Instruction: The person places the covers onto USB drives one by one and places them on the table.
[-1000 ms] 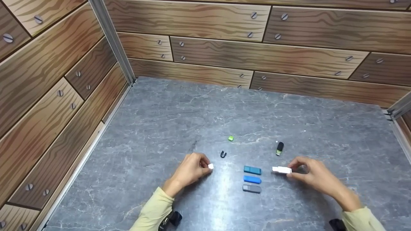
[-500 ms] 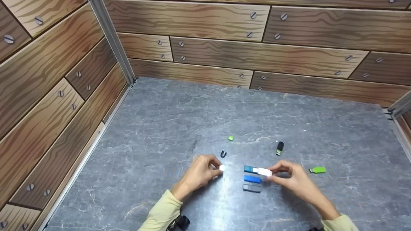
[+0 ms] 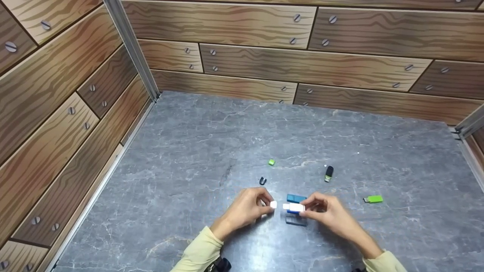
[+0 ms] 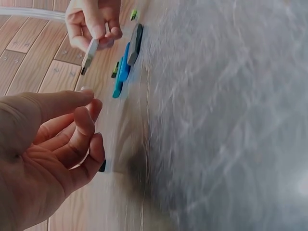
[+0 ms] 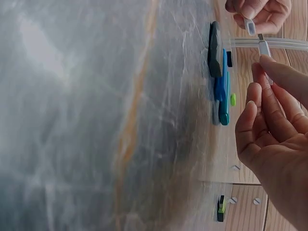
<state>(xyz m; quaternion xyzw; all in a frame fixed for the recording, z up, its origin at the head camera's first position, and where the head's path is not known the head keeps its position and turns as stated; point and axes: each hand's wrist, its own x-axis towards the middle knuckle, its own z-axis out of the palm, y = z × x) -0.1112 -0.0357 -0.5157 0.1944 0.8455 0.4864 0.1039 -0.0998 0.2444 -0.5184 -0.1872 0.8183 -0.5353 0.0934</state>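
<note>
Between thumb and fingers my left hand [image 3: 247,206] pinches a small white cap [image 3: 273,204]; its hollow end shows in the right wrist view. Facing it, my right hand [image 3: 332,213] pinches a white USB stick [image 3: 296,207] by its rear end, plug toward the cap. A short gap separates the two. The stick is held above a teal USB stick [image 3: 295,197] and a blue USB stick [image 5: 220,84], hiding most of the blue one in the head view. Nearest me in that row lies a grey USB stick [image 3: 296,221].
An uncapped green USB stick [image 3: 373,199] lies at the right. Farther back is a black USB stick [image 3: 329,173] with its plug bare. A green cap [image 3: 272,162] and a black cap [image 3: 262,181] lie beyond my left hand. Wood-patterned walls bound the grey table [image 3: 204,132].
My right hand has carried the white USB stick left, over the row, uncovering the green USB stick. My left hand has brought the white cap right, so the gap between them has narrowed.
</note>
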